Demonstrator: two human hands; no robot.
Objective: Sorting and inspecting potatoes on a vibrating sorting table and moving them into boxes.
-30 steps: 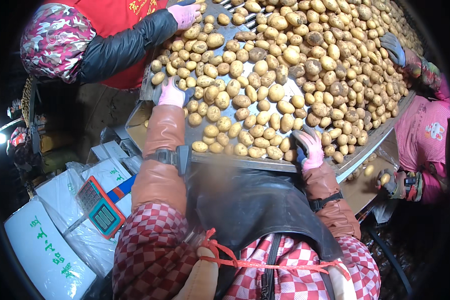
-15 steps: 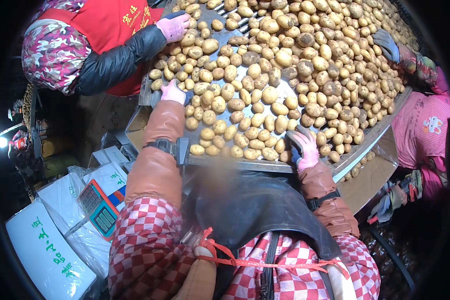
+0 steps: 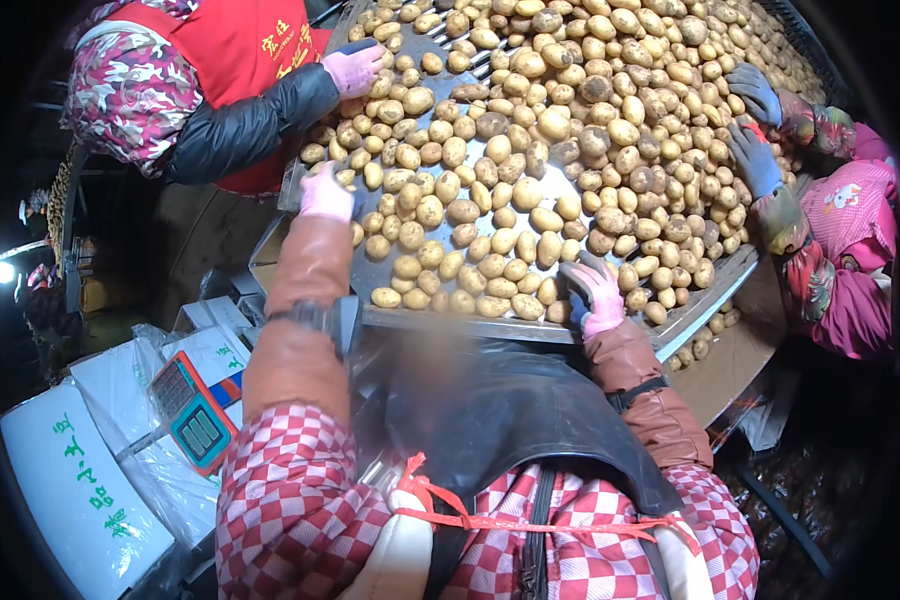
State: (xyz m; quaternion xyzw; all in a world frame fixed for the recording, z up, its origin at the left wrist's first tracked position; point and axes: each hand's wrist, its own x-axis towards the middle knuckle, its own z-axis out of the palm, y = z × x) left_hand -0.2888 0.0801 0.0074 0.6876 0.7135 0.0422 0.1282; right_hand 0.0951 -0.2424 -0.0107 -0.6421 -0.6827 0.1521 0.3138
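My left hand (image 3: 326, 193), in a pink glove with a dark palm, is at the left edge of the sorting table. Its fingers are bent around a potato (image 3: 345, 178), partly hidden by the glove. At the front edge, my right hand (image 3: 595, 295), gloved in pink and grey, has its fingers apart and slightly curved against the nearest potatoes (image 3: 527, 307). I see nothing held in it. Loose yellow potatoes, some muddy, spread over the metal table top (image 3: 377, 270) between my hands. A taller heap (image 3: 660, 150) rises at the far right.
Across the left corner, a co-worker's pink-gloved hand (image 3: 354, 70) touches potatoes. Two blue-gloved hands (image 3: 755, 155) of another person work at the right side. White cartons (image 3: 80, 500) and a red-and-teal scale (image 3: 195, 415) stand at my left; a cardboard box (image 3: 740, 345) is below the right edge.
My left hand has moved left, off the potatoes toward the table's edge. My right hand has shifted slightly left. The person at right has brought a second hand onto the heap.
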